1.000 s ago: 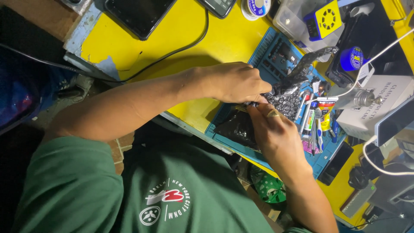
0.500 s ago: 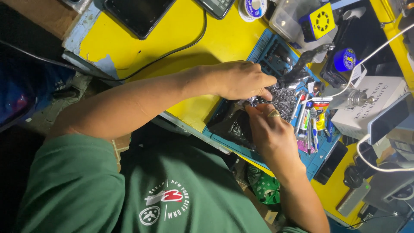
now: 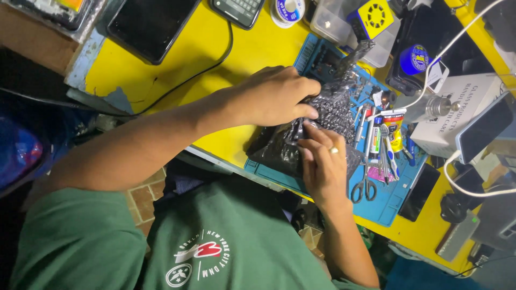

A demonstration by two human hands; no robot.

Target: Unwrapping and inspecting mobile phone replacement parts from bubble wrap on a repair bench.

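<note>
- Head view: my left hand (image 3: 271, 96) lies palm-down on a crinkled black plastic bag (image 3: 290, 145), fingers curled and pinching its top where the plastic bunches up.
- My right hand (image 3: 325, 161) comes from below and presses the same bag, fingertips (image 3: 309, 129) meeting my left ones at a small dark piece that I cannot make out. Both hands are closed on the bag, neither lies flat and open.
- The bag rests on the blue work mat (image 3: 387, 207), directly under both hands and close to the mat's near edge.
- I judge I am midway through working the bag open or feeling out something inside it. The next move calls for a firm pinch with one hand while the other peels or pulls, kept small and low.
- Just right of my right hand lie scissors (image 3: 365, 188) and a row of pens and tools (image 3: 384, 145), nearly touching the bag, so there is little room that way.
- Beyond my left fingers, a clear plastic box (image 3: 338, 19) and a white cable (image 3: 446, 53) crowd the far side.
- The open room is left of my left forearm: bare yellow tabletop (image 3: 183, 70), crossed only by a black cable (image 3: 215, 59), with a dark phone (image 3: 153, 24) further off.
- The table's near edge runs just under my right wrist, so anything slipping toward me could drop off.
</note>
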